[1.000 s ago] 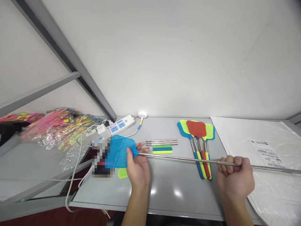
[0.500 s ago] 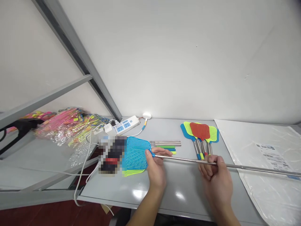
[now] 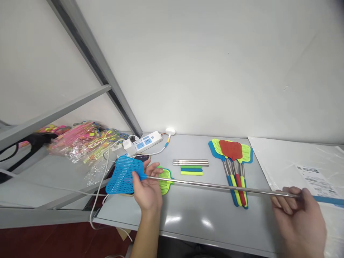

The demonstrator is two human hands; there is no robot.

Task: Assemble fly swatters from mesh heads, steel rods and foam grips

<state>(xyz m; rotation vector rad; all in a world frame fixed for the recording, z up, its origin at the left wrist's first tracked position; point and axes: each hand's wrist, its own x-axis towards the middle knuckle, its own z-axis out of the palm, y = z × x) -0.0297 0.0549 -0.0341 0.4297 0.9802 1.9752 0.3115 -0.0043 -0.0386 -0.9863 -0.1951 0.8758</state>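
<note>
A blue fly swatter [image 3: 126, 175] with a long metal rod spans the view from left to right. My left hand [image 3: 148, 190] pinches it where the mesh head meets the rod, thumb on top and the other fingers loosely out. Near the rod's far end, by the blue handle [image 3: 329, 200], my right hand [image 3: 299, 215] is closed on it. Beneath the rod lies a green swatter head [image 3: 166, 181], partly covered by my left hand. Several metal rods [image 3: 190, 162] lie in a row behind, beside coloured grip sleeves [image 3: 191, 170].
A fanned stack of swatters [image 3: 230, 149] in red, yellow-green and blue lies right of centre. A white plastic package [image 3: 292, 157] covers the table's right side. At the left are a power strip [image 3: 147, 142], cables, a metal frame [image 3: 88, 53] and bagged colourful items [image 3: 88, 141].
My hands have moved apart: the left went left with the swatter head, the right slid right along the rod. The blue handle and more of the stacked swatters' grips now show.
</note>
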